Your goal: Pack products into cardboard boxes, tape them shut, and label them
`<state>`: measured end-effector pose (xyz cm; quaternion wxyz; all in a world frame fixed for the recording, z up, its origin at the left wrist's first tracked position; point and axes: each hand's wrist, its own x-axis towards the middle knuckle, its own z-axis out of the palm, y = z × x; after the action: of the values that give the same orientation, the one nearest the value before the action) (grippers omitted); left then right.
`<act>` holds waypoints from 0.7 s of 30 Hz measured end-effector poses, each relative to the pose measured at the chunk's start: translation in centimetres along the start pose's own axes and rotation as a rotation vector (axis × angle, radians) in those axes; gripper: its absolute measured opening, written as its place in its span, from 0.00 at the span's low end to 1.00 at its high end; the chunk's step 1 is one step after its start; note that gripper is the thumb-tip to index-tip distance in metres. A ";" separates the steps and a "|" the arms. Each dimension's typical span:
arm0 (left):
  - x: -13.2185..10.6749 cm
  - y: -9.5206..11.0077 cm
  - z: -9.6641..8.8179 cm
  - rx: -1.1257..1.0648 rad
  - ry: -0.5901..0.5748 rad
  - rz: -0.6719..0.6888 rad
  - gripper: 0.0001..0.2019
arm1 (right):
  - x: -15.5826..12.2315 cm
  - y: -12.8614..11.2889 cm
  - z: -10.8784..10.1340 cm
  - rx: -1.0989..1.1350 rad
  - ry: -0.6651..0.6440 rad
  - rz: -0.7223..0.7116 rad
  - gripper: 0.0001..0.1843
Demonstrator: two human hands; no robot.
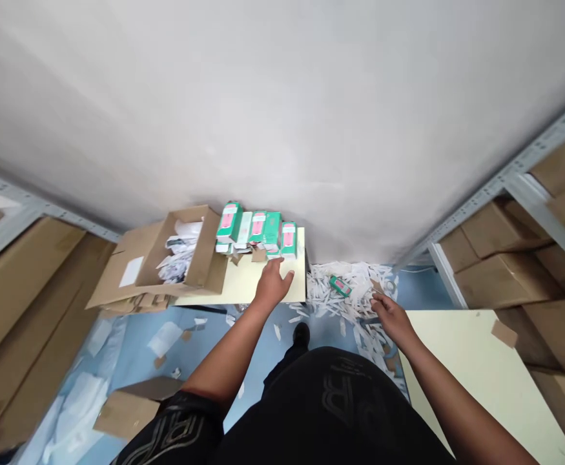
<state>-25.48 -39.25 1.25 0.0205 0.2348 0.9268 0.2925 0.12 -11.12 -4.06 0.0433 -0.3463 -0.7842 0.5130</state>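
Note:
My left hand (273, 284) is open at the front of the left table, thumb apart from the fingers. Its fingertips are right by the lower edge of a green box with a pink panel (288, 240); whether they touch cannot be told. More green boxes (272, 231) are grouped beside it, with small cardboard scraps (259, 255) in front. My right hand (392, 318) is out to the right above the paper-strewn floor, thumb and fingers pinched. A small brown piece of cardboard (376, 285) shows at its fingertips and appears held.
An open carton (209, 258) of crumpled paper stands on the left table (243, 284). Shredded paper (321, 290) covers the floor, with a green box (340, 286) lying on it. A second table (456, 361) bears a cardboard scrap (503, 333). Shelves of cartons (505, 278) flank both sides.

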 end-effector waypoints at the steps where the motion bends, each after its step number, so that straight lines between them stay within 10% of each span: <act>1: 0.4 -1.7 -0.9 0.050 0.062 -0.002 0.24 | 0.4 -0.9 1.1 -0.009 -0.028 -0.019 0.26; 11: 11.0 -15.0 -6.0 0.358 0.254 -0.190 0.34 | 3.1 -5.8 11.1 -0.069 -0.086 0.004 0.26; 15: 15.9 -20.5 -7.1 0.318 0.109 -0.390 0.42 | 3.6 -6.9 13.9 -0.090 -0.085 0.039 0.26; 21: 18.4 -23.8 -7.2 0.201 0.086 -0.408 0.42 | 4.2 -8.5 16.2 -0.124 -0.065 0.088 0.24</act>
<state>-53.22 -51.99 -4.10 0.0163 0.0305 0.9796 0.1981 -14.17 -23.18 -5.83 -0.0263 -0.3654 -0.7995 0.4759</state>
